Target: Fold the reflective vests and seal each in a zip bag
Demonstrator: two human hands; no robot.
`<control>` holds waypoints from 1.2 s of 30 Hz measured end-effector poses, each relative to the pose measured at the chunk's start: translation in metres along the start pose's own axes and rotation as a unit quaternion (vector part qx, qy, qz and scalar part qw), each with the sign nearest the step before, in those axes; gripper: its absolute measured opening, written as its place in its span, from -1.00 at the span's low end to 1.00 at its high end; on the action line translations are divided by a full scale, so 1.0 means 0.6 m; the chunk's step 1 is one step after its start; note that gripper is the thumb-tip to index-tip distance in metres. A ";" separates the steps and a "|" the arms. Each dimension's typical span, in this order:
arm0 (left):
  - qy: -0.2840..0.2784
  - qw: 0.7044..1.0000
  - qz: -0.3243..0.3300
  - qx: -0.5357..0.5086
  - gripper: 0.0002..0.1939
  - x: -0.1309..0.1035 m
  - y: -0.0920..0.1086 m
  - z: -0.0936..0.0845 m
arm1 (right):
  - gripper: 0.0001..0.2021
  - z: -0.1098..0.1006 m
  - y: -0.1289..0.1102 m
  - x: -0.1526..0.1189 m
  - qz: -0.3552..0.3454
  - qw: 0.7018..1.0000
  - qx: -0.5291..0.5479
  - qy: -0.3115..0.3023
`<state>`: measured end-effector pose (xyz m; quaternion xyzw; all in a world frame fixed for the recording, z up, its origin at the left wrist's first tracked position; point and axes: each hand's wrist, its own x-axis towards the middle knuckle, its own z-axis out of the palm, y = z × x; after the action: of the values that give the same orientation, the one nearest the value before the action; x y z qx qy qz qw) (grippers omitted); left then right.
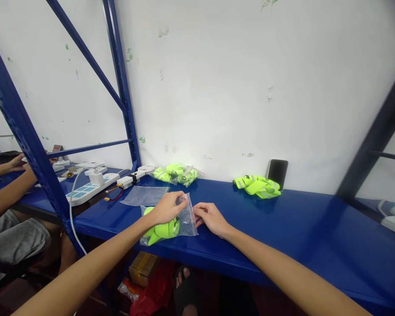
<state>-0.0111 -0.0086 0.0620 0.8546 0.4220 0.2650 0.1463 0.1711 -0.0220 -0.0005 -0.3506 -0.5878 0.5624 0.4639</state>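
A clear zip bag (187,224) lies at the front edge of the blue tabletop, with a folded neon-yellow reflective garment or strap (164,231) inside its left part. My left hand (168,209) reaches over the bag and pinches the far corner of its zip end. At that same end, my right hand (213,218) has thumb and fingers closed on the edge, nearer the middle. A flat clear bag (144,196) rests just behind my left hand.
Against the wall lie bagged neon-yellow bundles (176,172), a loose neon bundle (258,186) and a black phone (278,172). Leftward are a small white fan (146,169), a power strip (94,188) and a blue rack post (26,127). Another person's arm (11,188) is beyond it.
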 end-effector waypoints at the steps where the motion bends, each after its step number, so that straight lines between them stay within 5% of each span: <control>1: -0.002 1.000 -0.004 0.002 -0.72 0.001 0.000 0.000 | -0.75 0.001 0.001 0.000 0.000 1.000 -0.003 -0.001; 36: -0.016 0.999 0.009 -0.046 -0.66 -0.001 -0.003 0.001 | -0.66 -0.001 -0.002 -0.003 -0.010 0.998 -0.062 0.003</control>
<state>-0.0124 -0.0080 0.0607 0.8548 0.3990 0.2723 0.1899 0.1725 -0.0234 0.0003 -0.3748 -0.6235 0.5190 0.4487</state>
